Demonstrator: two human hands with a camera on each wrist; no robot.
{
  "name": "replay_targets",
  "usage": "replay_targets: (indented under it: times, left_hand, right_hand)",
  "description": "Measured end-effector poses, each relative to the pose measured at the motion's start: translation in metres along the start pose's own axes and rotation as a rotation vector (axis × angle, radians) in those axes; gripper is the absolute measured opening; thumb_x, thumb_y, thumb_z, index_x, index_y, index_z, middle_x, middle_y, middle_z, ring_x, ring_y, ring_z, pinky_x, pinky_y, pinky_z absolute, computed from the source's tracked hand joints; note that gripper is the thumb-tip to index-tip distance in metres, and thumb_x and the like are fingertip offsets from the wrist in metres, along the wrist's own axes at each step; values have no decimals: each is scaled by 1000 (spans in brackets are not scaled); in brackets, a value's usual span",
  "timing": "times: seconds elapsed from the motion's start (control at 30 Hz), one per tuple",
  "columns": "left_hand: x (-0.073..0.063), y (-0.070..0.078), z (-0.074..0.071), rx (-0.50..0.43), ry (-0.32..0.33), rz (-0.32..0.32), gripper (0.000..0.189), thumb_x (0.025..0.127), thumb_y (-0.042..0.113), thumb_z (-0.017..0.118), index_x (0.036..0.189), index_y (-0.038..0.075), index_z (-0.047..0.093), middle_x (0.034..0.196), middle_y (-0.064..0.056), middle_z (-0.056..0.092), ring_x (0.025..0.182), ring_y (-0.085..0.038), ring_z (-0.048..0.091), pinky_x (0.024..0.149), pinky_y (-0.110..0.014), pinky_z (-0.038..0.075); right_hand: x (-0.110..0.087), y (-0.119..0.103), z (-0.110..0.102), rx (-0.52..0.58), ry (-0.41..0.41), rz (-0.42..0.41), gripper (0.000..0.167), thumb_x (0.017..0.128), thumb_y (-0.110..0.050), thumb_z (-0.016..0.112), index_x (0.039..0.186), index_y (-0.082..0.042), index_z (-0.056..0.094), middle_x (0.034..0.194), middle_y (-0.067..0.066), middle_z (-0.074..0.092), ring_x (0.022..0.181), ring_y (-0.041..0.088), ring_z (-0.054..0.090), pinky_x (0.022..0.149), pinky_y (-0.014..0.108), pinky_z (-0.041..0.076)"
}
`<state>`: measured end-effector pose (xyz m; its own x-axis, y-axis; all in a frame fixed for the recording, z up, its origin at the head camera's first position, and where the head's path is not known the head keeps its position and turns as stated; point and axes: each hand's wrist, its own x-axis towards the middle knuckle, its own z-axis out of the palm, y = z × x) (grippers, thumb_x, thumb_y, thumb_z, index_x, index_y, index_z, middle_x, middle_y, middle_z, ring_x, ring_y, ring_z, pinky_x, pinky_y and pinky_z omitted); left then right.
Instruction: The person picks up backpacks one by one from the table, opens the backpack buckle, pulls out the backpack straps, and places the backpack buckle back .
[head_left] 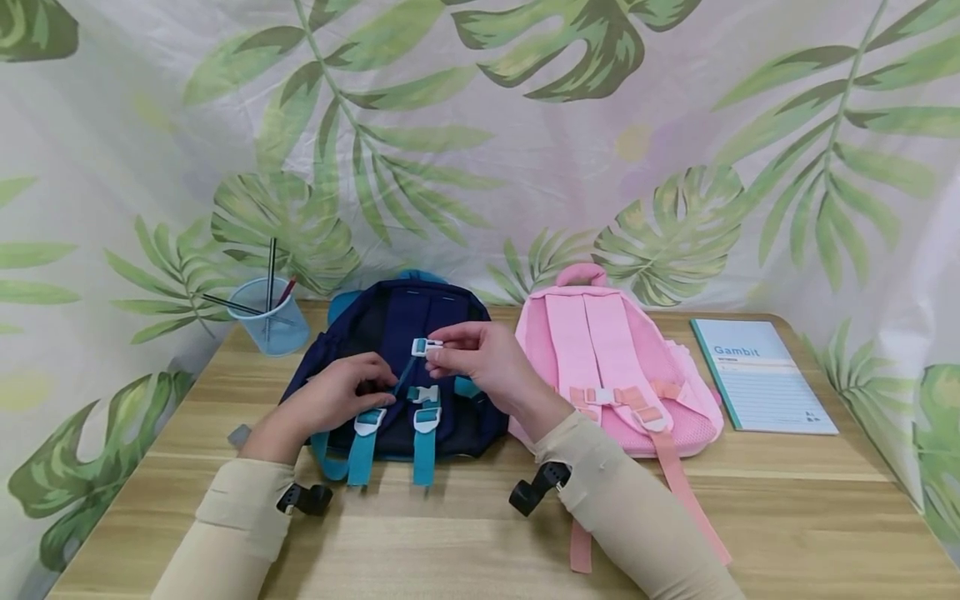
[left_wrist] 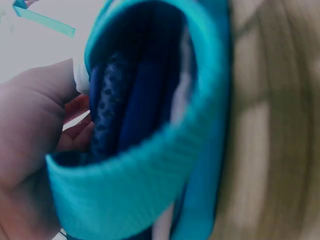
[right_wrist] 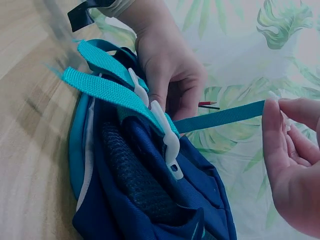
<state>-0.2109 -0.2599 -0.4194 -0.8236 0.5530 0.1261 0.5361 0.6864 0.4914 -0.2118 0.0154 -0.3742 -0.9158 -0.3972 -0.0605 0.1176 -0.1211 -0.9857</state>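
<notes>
A navy backpack (head_left: pixel 367 312) lies with its shoulder straps up. My right hand (head_left: pixel 491 362) pinches a white buckle piece (head_left: pixel 420 347) on a thin teal strap (right_wrist: pixel 222 116), which is pulled taut above the bag. Low on that strap, beside the left white strap adjuster (head_left: pixel 369 422), my left hand (head_left: pixel 341 392) pinches with thumb and fingers; its exact hold is partly hidden. Another white buckle piece (head_left: pixel 426 395) rests on the bag by the right adjuster (head_left: pixel 427 419). Teal webbing (left_wrist: pixel 120 200) loops in front of my left hand in the left wrist view.
Right of the navy bag lies a pink backpack (head_left: pixel 532 333), its loose straps trailing over the wooden table (head_left: pixel 420 550). A notebook (head_left: pixel 765 392) lies farther right. At back left stands a blue mesh cup (head_left: pixel 288 337) with several pencils. A leaf-patterned cloth hangs behind.
</notes>
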Motion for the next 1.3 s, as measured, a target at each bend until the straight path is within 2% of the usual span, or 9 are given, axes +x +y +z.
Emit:
replay_targets:
  times: [0.2, 0.47, 0.67, 0.83, 1.03, 1.2, 1.3]
  left_hand:
    - [0, 1, 2, 37, -19, 21, 9, 98, 10, 80, 107, 10, 81, 110, -1, 71, 101, -19, 70, 90, -42, 60]
    - [3, 2, 3, 37, -26, 19, 9, 99, 12, 80, 108, 11, 81, 111, -1, 71, 101, -19, 70, 91, -43, 60]
    - [2, -1, 4, 36, -24, 17, 10, 98, 11, 80, 108, 11, 81, 111, -1, 72, 103, -21, 70, 92, -44, 61]
    - [0, -2, 2, 33, -30, 28, 11, 98, 11, 80, 109, 11, 81, 111, -1, 71, 102, -21, 71, 90, -42, 61]
    - [-1, -1, 0, 21, -42, 28, 11, 99, 12, 79, 110, 12, 81, 112, -1, 71, 104, -23, 71, 90, -42, 60]
    - [0, -1, 2, 20, -31, 39, 11, 99, 12, 79, 110, 12, 81, 112, -1, 71, 104, -23, 71, 89, -41, 60]
    - [0, -1, 2, 22, -32, 36, 11, 99, 11, 79, 109, 12, 81, 112, -1, 71, 104, -23, 71, 89, -40, 60]
  right_hand:
    - [-2, 0, 0, 89, -4, 13, 32, 97, 10, 72, 129, 13, 69, 93, 6, 79, 76, 12, 79, 83, 34, 66]
    - [-4, -2, 0, 59, 3, -1, 31, 97, 9, 73, 128, 12, 70, 93, 6, 79, 75, 11, 79, 87, 39, 66]
    - [-8, -6, -9, -48, 7, 11, 27, 98, 4, 75, 125, 7, 74, 93, 6, 80, 76, 12, 78, 92, 43, 65]
    - [-11, -6, -23, -124, 19, 36, 25, 97, 4, 76, 122, 7, 74, 89, 6, 80, 75, 12, 78, 100, 56, 60]
    - [-16, 0, -44, -251, 20, 81, 24, 97, 1, 76, 120, 7, 75, 93, 9, 80, 76, 13, 78, 89, 39, 66]
    - [-22, 7, -58, -331, -4, 104, 22, 98, -2, 77, 118, 6, 76, 95, 12, 79, 77, 14, 78, 85, 37, 67]
    - [-24, 9, -64, -446, -27, 95, 19, 98, -5, 78, 116, 3, 77, 93, 10, 78, 77, 14, 76, 83, 33, 66]
